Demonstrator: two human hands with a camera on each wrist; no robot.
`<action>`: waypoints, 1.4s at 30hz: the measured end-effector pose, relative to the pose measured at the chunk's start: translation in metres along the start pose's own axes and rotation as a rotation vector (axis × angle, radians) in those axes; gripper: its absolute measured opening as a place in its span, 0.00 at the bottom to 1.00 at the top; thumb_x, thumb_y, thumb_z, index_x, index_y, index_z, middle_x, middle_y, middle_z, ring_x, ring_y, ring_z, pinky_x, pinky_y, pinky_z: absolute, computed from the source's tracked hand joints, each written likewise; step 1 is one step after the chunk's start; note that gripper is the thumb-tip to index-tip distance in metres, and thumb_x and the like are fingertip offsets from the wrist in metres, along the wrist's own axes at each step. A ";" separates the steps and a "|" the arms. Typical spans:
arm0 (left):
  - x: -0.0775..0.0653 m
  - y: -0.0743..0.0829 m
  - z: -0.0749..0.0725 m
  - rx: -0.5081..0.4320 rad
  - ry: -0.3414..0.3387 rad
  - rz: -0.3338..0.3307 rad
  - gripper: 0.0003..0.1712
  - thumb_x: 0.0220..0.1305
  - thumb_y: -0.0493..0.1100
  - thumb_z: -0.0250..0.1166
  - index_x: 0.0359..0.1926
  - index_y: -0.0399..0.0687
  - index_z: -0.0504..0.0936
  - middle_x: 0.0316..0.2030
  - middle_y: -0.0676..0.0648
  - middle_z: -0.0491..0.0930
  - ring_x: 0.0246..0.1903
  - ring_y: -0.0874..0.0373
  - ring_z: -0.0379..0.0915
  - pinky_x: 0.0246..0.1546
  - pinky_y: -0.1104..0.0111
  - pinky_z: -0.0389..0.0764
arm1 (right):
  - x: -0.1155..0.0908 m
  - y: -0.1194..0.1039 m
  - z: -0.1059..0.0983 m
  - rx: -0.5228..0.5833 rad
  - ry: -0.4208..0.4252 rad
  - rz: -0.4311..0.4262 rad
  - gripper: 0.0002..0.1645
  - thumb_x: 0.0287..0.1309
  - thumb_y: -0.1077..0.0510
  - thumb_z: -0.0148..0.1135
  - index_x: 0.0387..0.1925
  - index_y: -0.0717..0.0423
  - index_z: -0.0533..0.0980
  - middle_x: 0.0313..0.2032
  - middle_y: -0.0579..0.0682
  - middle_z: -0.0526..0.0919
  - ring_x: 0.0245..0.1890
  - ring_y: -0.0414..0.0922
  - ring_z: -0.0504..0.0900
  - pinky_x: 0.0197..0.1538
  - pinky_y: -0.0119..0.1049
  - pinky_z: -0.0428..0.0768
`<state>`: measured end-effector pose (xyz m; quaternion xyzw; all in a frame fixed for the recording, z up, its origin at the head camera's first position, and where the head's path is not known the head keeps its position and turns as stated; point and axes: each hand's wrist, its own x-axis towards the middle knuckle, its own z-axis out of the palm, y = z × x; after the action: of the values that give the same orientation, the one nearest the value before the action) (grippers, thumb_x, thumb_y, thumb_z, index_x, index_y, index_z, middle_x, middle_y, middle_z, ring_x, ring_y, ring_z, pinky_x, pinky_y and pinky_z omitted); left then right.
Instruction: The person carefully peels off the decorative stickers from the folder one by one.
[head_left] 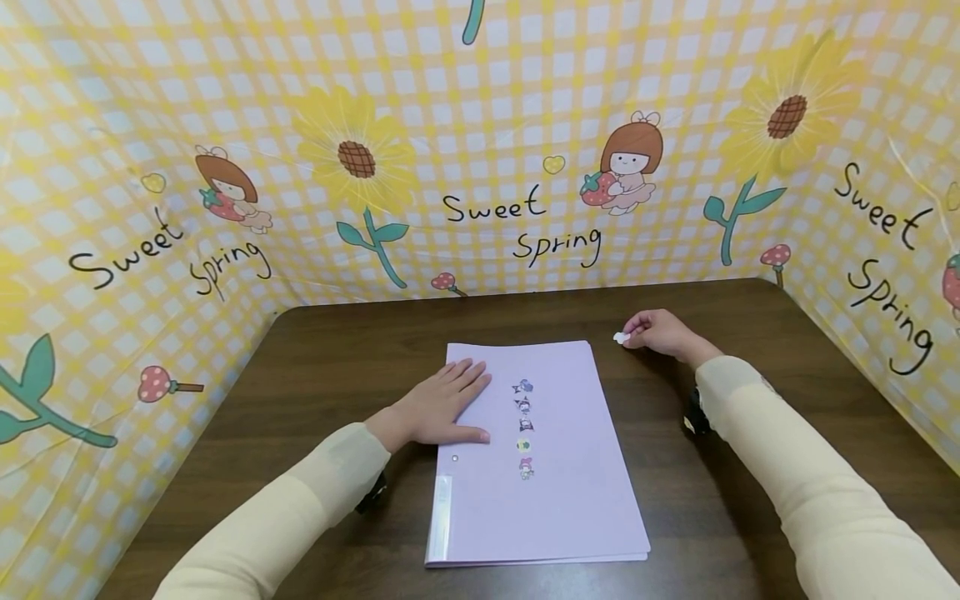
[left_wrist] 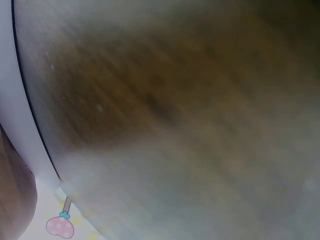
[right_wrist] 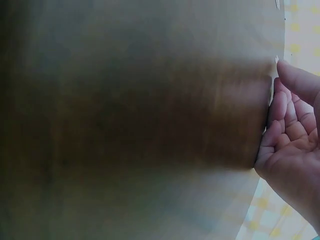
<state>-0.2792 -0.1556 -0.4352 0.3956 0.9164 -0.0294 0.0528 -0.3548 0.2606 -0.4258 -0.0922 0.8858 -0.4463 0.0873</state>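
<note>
A lilac folder (head_left: 570, 467) lies on the table, with several small cartoon stickers (head_left: 525, 424) in a column down its cover. My left hand (head_left: 446, 404) rests flat on the folder's left side, fingers spread. Beyond the folder's far right corner, my right hand (head_left: 663, 333) pinches a small white piece (head_left: 621, 337) between thumb and fingers, at or just above the table; what kind of piece it is cannot be made out. The right wrist view has the right hand (right_wrist: 295, 120) with fingers curled in. Only part of the left hand (left_wrist: 16, 187) appears in the left wrist view.
The dark wooden table (head_left: 300, 375) runs back to a yellow checked cloth (head_left: 480, 125) that stands around its far side and both sides. A clear label strip (head_left: 443, 517) sits at the folder's near left edge. Both wrists wear dark bands.
</note>
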 end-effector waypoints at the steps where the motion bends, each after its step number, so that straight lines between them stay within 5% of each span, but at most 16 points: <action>1: 0.000 0.000 0.000 0.001 -0.003 -0.001 0.60 0.56 0.83 0.39 0.77 0.47 0.46 0.76 0.44 0.40 0.74 0.47 0.31 0.71 0.55 0.37 | 0.000 0.000 0.000 -0.004 0.001 -0.004 0.14 0.58 0.65 0.66 0.42 0.72 0.74 0.34 0.55 0.79 0.33 0.44 0.72 0.37 0.33 0.71; 42: 0.000 0.002 -0.005 0.013 -0.027 -0.011 0.61 0.57 0.84 0.37 0.77 0.48 0.45 0.76 0.44 0.39 0.74 0.48 0.30 0.71 0.57 0.36 | 0.001 -0.001 -0.003 -0.001 0.014 0.004 0.15 0.59 0.64 0.65 0.45 0.70 0.76 0.34 0.55 0.81 0.33 0.46 0.74 0.38 0.37 0.74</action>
<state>-0.2781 -0.1534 -0.4306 0.3902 0.9177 -0.0410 0.0626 -0.3565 0.2619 -0.4235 -0.0872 0.8869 -0.4462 0.0818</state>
